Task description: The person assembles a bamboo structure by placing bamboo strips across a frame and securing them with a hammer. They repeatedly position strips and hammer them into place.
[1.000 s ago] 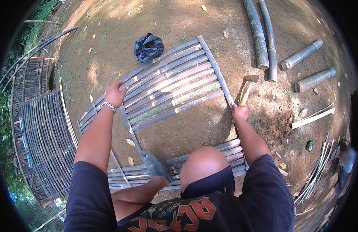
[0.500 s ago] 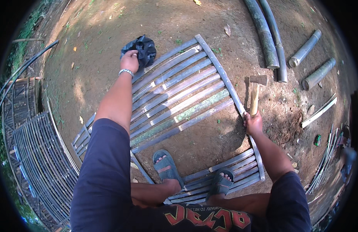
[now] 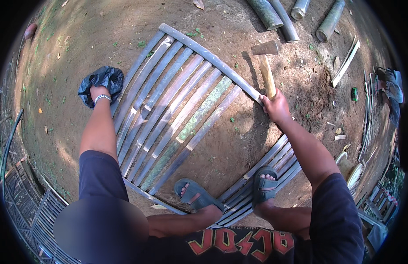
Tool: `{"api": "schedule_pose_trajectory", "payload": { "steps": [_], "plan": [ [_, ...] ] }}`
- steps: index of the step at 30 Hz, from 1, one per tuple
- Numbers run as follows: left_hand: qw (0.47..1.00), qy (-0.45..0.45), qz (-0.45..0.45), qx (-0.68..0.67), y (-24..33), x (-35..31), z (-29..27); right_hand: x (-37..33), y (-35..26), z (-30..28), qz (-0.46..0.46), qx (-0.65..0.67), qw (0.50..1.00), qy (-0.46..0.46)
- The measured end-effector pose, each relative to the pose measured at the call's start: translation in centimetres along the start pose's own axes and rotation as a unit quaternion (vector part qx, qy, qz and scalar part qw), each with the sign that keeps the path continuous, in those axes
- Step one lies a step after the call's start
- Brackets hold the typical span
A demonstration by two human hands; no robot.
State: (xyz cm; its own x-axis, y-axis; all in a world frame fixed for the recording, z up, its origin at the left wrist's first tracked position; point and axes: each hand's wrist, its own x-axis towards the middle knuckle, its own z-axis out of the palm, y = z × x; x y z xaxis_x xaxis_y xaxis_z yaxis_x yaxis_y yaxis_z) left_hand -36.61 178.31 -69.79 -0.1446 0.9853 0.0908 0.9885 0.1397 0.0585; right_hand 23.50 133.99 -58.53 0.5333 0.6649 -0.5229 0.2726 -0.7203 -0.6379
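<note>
My left hand [image 3: 99, 91] reaches into a crumpled black plastic bag [image 3: 111, 77], its fingers hidden by the plastic. The bag is off the left edge of a slatted bamboo panel [image 3: 204, 53]. On the right, my right hand [image 3: 278, 107] is closed around the lower wooden handle of a hatchet [image 3: 266, 75], held with its rusty head pointing away from me. That hand is also at the panel's right-hand rail. The panel's long slats lie side by side across the ground, and one of them is greenish.
My sandalled feet stand at the panel's near slats [image 3: 239, 193]. Thick bamboo poles [image 3: 268, 15] lie at the far right, with a split bamboo piece [image 3: 346, 64] nearer. A spool [image 3: 348, 170] is at the right. Another slatted bamboo structure [image 3: 45, 224] stands at the lower left.
The view has shifted. My left hand has gone from gripping the bag's edge to reaching inside it, and the bag sits farther left. My right hand still holds the hatchet.
</note>
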Motion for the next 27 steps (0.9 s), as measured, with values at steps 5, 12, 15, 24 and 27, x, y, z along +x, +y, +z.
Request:
{"api": "schedule_pose_trajectory", "payload": {
  "steps": [5, 12, 15, 24, 27],
  "plan": [
    [0.995, -0.069, -0.053, -0.044, 5.9, -5.5, -2.0, -0.5, 1.9, -1.4, -0.012, -0.086, 0.995, 0.045],
    [0.923, -0.112, 0.271, 0.247, 6.3, -5.2, -6.6, -1.0, 0.5, -0.6, -0.026, -0.149, 0.985, 0.084],
    [0.984, -0.039, 0.154, 0.084, 6.5, -5.1, -8.0, -1.1, 0.2, -0.9, -0.01, -0.103, 0.993, 0.05],
    [0.884, 0.147, -0.111, -0.429, 5.4, -9.3, -12.8, -0.6, 0.6, -0.6, -0.053, -0.158, 0.984, 0.057],
    [0.791, 0.202, -0.152, -0.557, 6.7, -12.5, -15.4, -0.7, 2.6, -1.1, -0.075, -0.104, 0.989, 0.08]
  ]
}}
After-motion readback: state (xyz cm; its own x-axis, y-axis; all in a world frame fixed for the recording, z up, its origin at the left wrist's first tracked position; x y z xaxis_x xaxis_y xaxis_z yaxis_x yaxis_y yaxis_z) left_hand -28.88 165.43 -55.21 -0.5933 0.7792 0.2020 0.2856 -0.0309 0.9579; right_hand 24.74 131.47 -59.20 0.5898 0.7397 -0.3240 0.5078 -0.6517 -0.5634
